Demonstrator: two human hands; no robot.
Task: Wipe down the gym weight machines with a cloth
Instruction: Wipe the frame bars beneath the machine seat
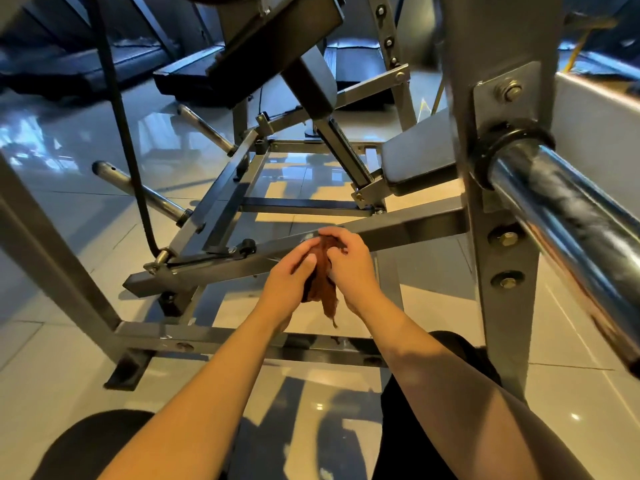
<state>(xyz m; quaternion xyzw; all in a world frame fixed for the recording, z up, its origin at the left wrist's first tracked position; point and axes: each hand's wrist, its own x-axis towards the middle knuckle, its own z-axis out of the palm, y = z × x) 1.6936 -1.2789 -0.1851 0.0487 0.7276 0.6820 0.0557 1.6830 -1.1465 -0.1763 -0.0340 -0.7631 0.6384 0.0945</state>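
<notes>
Brown cloth (pixel 320 275) is bunched between both hands, in front of the slanted grey bar (pixel 415 226) of the weight machine (pixel 228 199); can't tell whether it touches the bar. Left hand (pixel 289 282) curls round the cloth's left side, thumb on top. Right hand (pixel 351 268) grips it from the right, fingers bent over the upper end.

Open room: tiled floor (pixel 69 209) left of the hands, and a gap below them between the slanted bar and the lower crossbar (pixel 242 338). Tight on the right, where the bolted grey upright (pixel 505 216) and thick chrome bar (pixel 561 220) stand near the right forearm.

Cloth looks rust-brown and crumpled into a narrow wad, with a ragged tail hanging free below the hands. Long axis is roughly vertical in view, upper end by the slanted bar, tail pointing down toward the crossbar. Black cable (pixel 117 109) and grey pad (pixel 415 161) sit farther back.
</notes>
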